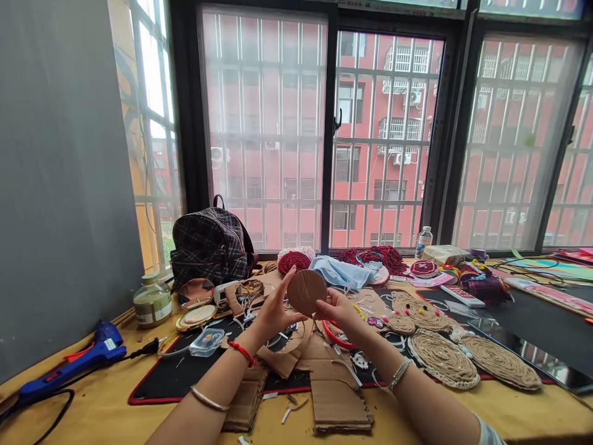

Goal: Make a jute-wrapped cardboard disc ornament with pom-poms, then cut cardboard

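A round disc of brown cardboard [307,293] is held up above the cluttered table, its flat face toward me. My left hand [275,307] grips its left edge, with the thumb below and the fingers up along the side. At the lower right edge, my right hand [340,313] pinches the disc between thumb and fingers. Beneath the hands lie cut cardboard pieces [340,395] and a stack of cardboard [245,398], with narrow scraps around them. A red ring-shaped piece [337,337] shows just below my right hand.
At left are a blue glue gun [76,361], a jar [152,301] and a clear plastic box [207,342]. A dark backpack [210,247] stands by the window. Coiled rope mats [443,358] and a dark glossy tablet-like slab [532,355] lie right. Yarn [294,262] sits behind.
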Tool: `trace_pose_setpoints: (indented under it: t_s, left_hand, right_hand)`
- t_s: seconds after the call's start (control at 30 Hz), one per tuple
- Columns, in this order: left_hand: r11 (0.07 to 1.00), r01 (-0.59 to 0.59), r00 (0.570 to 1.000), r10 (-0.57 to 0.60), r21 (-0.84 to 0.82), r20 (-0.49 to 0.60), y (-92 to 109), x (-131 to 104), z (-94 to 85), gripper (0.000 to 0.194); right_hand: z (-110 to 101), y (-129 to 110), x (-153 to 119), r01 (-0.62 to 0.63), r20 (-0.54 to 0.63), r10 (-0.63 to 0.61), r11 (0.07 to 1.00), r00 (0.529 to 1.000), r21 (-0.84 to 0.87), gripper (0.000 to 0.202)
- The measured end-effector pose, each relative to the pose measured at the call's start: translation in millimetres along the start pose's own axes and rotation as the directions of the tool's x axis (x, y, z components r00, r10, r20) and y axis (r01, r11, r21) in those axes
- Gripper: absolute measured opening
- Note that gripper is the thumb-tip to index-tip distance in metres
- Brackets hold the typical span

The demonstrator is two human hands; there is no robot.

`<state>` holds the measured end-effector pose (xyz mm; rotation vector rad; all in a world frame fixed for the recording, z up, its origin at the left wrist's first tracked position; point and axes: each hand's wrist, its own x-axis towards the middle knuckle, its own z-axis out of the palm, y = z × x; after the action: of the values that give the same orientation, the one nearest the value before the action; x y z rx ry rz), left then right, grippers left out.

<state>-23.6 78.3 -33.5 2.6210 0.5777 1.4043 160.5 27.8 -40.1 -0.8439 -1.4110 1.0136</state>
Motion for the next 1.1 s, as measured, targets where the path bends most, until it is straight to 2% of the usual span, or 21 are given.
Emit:
trace_pose_setpoints:
  t_s: [0.1, 0.23, 0.27, 0.3, 0.43, 0.5, 0.57, 0.63, 0.7, 0.83, 0.9, 0.97, 1.1]
  left_hand:
    - [0.986, -0.040, 0.999, 0.042, 0.165, -0.007, 5, 0, -1.0, 0.099]
    - [0.931, -0.065, 0.991, 0.102, 0.360, -0.084, 5, 3, -6.4, 0.093]
    - [0.917, -0.049, 0.988, 0.103, 0.396, -0.116, 3, 3, -8.6, 0.091]
    - [0.904, -0.026, 0.984, 0.098, 0.427, -0.147, 0, 4, -10.8, 0.089]
    - [0.865, 0.052, 0.978, 0.057, 0.499, -0.201, -17, 2, -17.6, 0.084]
    - [0.865, 0.071, 0.979, 0.035, 0.496, -0.202, -24, 0, -18.7, 0.085]
    - [0.868, 0.113, 0.978, -0.012, 0.484, -0.207, -29, -2, -18.5, 0.084]
    - [0.864, 0.187, 0.969, -0.085, 0.468, -0.231, -31, -2, -17.5, 0.078]
    - [0.856, 0.249, 0.957, -0.145, 0.453, -0.251, -30, -2, -16.0, 0.073]
    - [0.846, 0.266, 0.957, -0.173, 0.462, -0.234, -25, 0, -14.2, 0.071]
    - [0.839, 0.294, 0.946, -0.186, 0.457, -0.266, -25, 1, -15.6, 0.074]
    - [0.839, 0.351, 0.916, -0.215, 0.416, -0.339, -27, 1, -18.6, 0.075]
    - [0.846, 0.418, 0.859, -0.250, 0.331, -0.446, -32, 1, -25.1, 0.074]
  right_hand:
    - [4, -7, -4, 0.023, 0.023, -0.022, 0.999, 1.000, -0.042, 0.048]
    - [-5, -25, -6, 0.132, 0.018, -0.132, 0.956, 0.991, -0.261, 0.036]
    - [-12, -29, -6, 0.140, -0.017, -0.151, 0.947, 0.988, -0.290, 0.035]
    - [-19, -33, -6, 0.143, -0.106, -0.191, 0.927, 0.976, -0.346, 0.035]
    - [-54, -40, -8, 0.151, -0.321, -0.302, 0.895, 0.898, -0.421, 0.032]
    - [-66, -43, -13, 0.147, -0.387, -0.332, 0.888, 0.861, -0.435, 0.030]
    - [-69, -48, -20, 0.142, -0.415, -0.343, 0.885, 0.843, -0.443, 0.027]
    - [-67, -56, -29, 0.142, -0.388, -0.346, 0.873, 0.854, -0.466, 0.024]
    - [-63, -63, -38, 0.146, -0.313, -0.348, 0.840, 0.884, -0.522, 0.022]
    - [-63, -65, -45, 0.108, -0.191, -0.344, 0.686, 0.919, -0.719, 0.021]
    - [-67, -62, -40, 0.056, -0.178, -0.327, 0.595, 0.928, -0.802, 0.020]
    - [-69, -62, -30, 0.021, -0.169, -0.300, 0.540, 0.939, -0.841, 0.017]
    - [-59, -82, -5, 0.044, -0.091, -0.272, 0.452, 0.958, -0.891, 0.012]
